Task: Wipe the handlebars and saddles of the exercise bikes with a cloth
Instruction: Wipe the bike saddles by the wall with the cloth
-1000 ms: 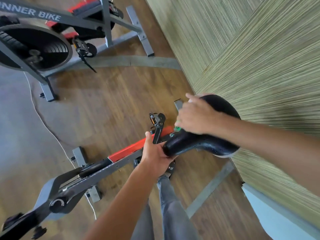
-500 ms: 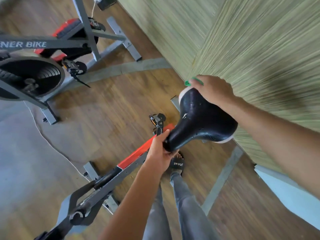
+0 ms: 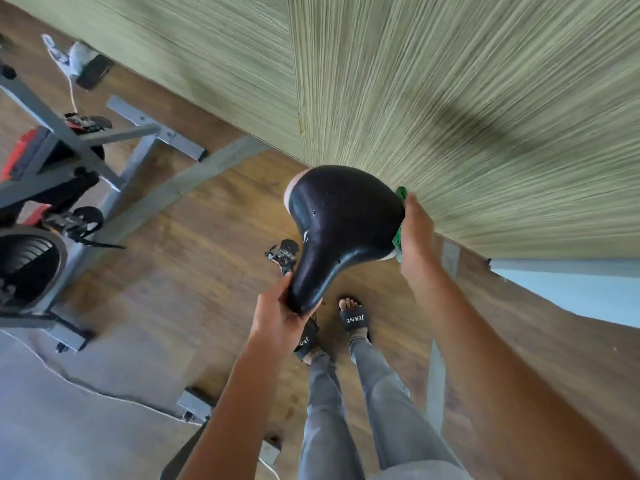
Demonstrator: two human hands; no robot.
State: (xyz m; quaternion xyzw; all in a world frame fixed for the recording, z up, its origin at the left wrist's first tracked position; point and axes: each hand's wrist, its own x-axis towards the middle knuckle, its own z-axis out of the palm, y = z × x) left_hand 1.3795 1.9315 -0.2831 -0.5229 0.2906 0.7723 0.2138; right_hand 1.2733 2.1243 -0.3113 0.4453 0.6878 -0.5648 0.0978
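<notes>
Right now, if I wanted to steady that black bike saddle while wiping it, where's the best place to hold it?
Probably the narrow nose of the saddle, taken from the near side. It tapers slim enough for fingers to wrap, as the left hand does. That leaves the wide rear free for the right hand and the green cloth.

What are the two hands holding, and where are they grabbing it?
The left hand grips the narrow nose of the black saddle. The right hand holds a green cloth against the saddle's wide rear edge.

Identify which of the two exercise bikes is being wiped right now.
The near bike, whose black saddle the left hand grips at the nose while the right hand presses a green cloth against its edge; the far bike stands untouched.
</notes>
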